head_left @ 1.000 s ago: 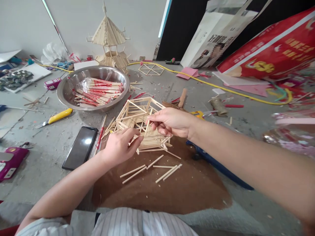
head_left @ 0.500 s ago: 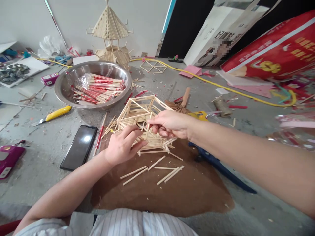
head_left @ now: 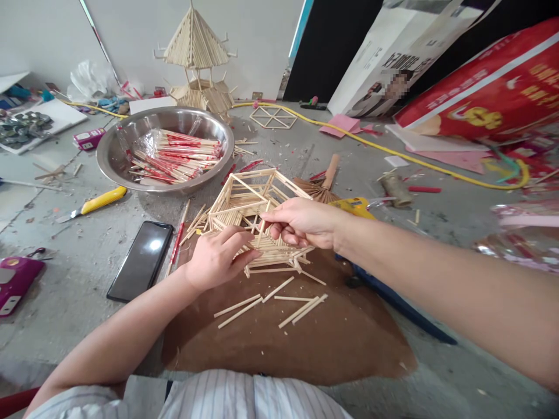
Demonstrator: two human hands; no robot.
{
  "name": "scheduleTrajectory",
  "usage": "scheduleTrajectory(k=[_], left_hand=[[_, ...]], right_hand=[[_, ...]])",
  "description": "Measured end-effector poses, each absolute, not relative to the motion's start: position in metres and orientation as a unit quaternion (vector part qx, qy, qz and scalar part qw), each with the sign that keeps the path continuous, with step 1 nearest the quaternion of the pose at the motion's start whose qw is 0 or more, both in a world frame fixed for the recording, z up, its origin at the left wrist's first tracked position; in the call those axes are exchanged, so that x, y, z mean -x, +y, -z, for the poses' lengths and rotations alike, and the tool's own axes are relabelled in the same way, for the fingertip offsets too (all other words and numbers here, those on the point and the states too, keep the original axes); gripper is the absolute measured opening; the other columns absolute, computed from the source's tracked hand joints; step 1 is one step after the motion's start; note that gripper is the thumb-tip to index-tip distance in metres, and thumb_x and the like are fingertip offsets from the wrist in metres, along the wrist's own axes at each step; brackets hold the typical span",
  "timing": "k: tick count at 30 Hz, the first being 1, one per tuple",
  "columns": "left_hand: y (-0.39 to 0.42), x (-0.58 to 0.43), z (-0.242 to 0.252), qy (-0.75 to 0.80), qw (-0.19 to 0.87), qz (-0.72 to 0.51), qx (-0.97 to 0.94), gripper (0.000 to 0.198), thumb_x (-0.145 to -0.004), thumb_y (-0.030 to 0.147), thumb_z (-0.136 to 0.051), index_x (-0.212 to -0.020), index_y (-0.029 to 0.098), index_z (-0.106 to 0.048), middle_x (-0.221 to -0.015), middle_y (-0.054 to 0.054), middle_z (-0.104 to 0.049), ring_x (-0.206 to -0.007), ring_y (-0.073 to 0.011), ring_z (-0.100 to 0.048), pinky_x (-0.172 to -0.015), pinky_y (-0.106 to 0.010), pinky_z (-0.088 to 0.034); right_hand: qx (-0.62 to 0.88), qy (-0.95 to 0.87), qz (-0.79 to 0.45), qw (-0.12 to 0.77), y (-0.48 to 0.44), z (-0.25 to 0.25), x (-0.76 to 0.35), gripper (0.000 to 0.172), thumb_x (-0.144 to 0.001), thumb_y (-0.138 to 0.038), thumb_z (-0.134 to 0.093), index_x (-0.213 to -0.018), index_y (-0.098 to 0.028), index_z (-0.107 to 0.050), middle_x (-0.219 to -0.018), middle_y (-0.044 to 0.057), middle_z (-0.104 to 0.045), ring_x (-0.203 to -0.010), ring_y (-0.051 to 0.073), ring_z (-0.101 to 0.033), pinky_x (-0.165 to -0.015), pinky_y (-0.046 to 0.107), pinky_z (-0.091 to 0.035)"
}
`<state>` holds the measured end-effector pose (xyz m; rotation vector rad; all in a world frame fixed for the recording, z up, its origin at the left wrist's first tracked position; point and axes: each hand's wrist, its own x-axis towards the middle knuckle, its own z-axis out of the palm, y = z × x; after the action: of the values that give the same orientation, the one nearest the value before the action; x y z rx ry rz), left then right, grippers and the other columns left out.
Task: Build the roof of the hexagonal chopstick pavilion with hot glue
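In the head view, a hexagonal model of pale wooden sticks (head_left: 248, 177) stands on a brown board (head_left: 288, 355). My right hand (head_left: 301, 222) pinches a short wooden stick (head_left: 264, 220) between thumb and fingertips, holding it steeply tilted at the model's near side. Curled against the model's near left edge, my left hand (head_left: 220, 256) grips the structure; its fingertips are partly hidden among the sticks. Several loose cut sticks (head_left: 239, 313) lie on the board in front of the model.
A steel basin (head_left: 163, 187) holds stick bundles in red wrapping. Beyond it rises a stick pagoda (head_left: 194, 49). Left lie a phone (head_left: 140, 262) and a yellow utility knife (head_left: 102, 201). Under my right forearm is a dark blue tool (head_left: 397, 305). A yellow cord (head_left: 375, 141) crosses behind.
Both hands keep their places on the model and the stick. Only a very slight shift of the view shows.
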<state>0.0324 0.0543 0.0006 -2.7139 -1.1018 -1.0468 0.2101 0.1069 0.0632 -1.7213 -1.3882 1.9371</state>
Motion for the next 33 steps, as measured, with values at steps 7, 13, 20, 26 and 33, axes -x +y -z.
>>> scheduleTrajectory(k=[7, 13, 20, 26, 33], left_hand=[[0.0563, -0.0309, -0.0002, -0.34, 0.007, 0.339, 0.877, 0.02, -0.081, 0.031, -0.053, -0.091, 0.014, -0.055, -0.084, -0.006, -0.064, -0.071, -0.0124, -0.062, -0.059, -0.021, -0.049], [0.0578, -0.0291, 0.0008, -0.324, 0.003, 0.337, 0.884, 0.02, -0.08, 0.03, -0.054, -0.093, 0.014, -0.054, -0.085, -0.007, -0.063, -0.071, -0.0121, -0.062, -0.059, -0.021, -0.049], [0.0581, -0.0296, -0.0002, -0.322, 0.004, 0.338, 0.884, 0.019, -0.08, 0.028, -0.055, -0.091, 0.013, -0.055, -0.084, -0.007, -0.064, -0.071, -0.0121, -0.062, -0.058, -0.021, -0.048], [0.0583, -0.0293, -0.0013, -0.325, 0.003, 0.337, 0.883, 0.018, -0.08, 0.028, -0.055, -0.09, 0.013, -0.056, -0.084, -0.007, -0.064, -0.07, -0.0122, -0.062, -0.058, -0.021, -0.049], [0.0571, -0.0284, -0.0036, -0.3, -0.027, 0.34, 0.891, 0.023, -0.08, 0.026, -0.055, -0.099, 0.014, -0.054, -0.09, -0.007, -0.066, -0.071, -0.0112, -0.063, -0.055, -0.02, -0.048]], right_hand=[[0.578, -0.477, -0.654, 0.101, 0.1056, -0.0627, -0.2099, 0.025, -0.087, -0.021, -0.045, -0.067, -0.011, -0.055, -0.047, -0.002, -0.053, -0.025, 0.001, -0.037, -0.024, 0.013, -0.018], [0.582, -0.474, -0.651, 0.112, 0.1041, -0.0621, -0.21, 0.027, -0.088, -0.02, -0.044, -0.063, -0.012, -0.051, -0.044, -0.002, -0.052, -0.024, 0.002, -0.036, -0.024, 0.014, -0.019], [0.585, -0.484, -0.641, 0.11, 0.1023, -0.0648, -0.2086, 0.025, -0.087, -0.021, -0.045, -0.065, -0.011, -0.053, -0.046, -0.002, -0.053, -0.024, 0.001, -0.037, -0.024, 0.013, -0.018], [0.587, -0.488, -0.637, 0.105, 0.1019, -0.0648, -0.2075, 0.022, -0.087, -0.022, -0.047, -0.07, -0.011, -0.056, -0.047, -0.002, -0.053, -0.024, 0.001, -0.036, -0.023, 0.013, -0.019], [0.581, -0.492, -0.64, 0.105, 0.1011, -0.0639, -0.2079, 0.023, -0.087, -0.022, -0.046, -0.069, -0.011, -0.055, -0.049, -0.002, -0.053, -0.025, 0.001, -0.036, -0.023, 0.013, -0.019]])
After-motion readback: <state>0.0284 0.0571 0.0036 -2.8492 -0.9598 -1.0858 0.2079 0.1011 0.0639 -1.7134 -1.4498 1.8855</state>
